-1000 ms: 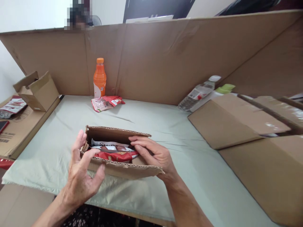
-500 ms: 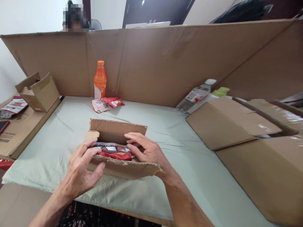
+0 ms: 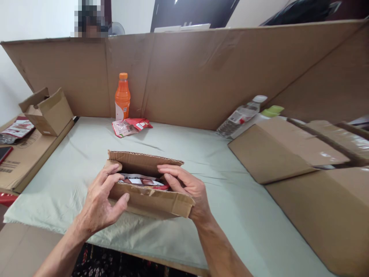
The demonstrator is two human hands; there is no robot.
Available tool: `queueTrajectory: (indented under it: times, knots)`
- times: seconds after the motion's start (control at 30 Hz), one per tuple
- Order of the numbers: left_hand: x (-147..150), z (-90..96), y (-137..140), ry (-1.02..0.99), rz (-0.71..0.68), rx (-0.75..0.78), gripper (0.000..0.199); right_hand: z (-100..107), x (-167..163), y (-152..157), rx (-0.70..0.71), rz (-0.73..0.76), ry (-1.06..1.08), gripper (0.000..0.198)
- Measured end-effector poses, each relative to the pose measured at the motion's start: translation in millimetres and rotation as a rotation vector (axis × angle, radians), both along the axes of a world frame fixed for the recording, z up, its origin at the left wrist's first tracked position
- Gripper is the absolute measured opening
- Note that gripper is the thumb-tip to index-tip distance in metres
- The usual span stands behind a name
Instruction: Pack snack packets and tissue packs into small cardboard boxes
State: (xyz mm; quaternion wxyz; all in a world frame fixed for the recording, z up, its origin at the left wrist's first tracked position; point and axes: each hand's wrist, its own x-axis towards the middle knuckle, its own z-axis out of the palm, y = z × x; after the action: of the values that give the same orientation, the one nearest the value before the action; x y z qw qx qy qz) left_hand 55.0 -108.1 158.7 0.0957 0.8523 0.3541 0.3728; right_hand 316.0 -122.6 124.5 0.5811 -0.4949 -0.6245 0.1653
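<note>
Two hands at an open box

The box [image 3: 155,204] lies on the pale green cloth [image 3: 219,154], close to the near edge of the table, with the person's bare hands at its two ends. Its long flaps stand up front and back, and between them I can see packets [image 3: 140,180], white and brown with a bit of red at the right.

The left hand [image 3: 100,200] is at the left end, fingers bent over the edge there, thumb apart from them in front of the near flap. Whether it grips or only rests, I can't tell. The right hand [image 3: 186,188] reaches over the right end, fingertips inside the opening; what they press on is hidden from me. The hands are well apart, with the packets between them.

Beyond the box a crumpled red packet [image 3: 131,127] lies just in front of an upright orange bottle [image 3: 122,96]. Further right, a clear bottle [image 3: 240,117] leans beside something with a green cap [image 3: 273,111], just behind the big cartons [image 3: 288,150]. Over on the left, a small box [image 3: 56,115] sits on a flat carton [image 3: 37,157]. A tall cardboard screen [image 3: 187,77] closes off the back, and above it shows another person's head [image 3: 90,19] near a fan [image 3: 117,29].
</note>
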Motion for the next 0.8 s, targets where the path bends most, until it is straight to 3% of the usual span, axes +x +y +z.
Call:
queueTrajectory:
  times: [0.5,0.8]
  knots:
    - [1.1,-5.3,-2.3,-0.018,0.054,0.093,0.031,-3.1,-5.4,-4.2,0.067,-0.009,0.169,0.015]
    - [-0.1,-7.4,4.1,0.016,0.058,0.115,0.032,-6.4,-4.2,-3.0,0.089,-0.039,0.111,0.016]
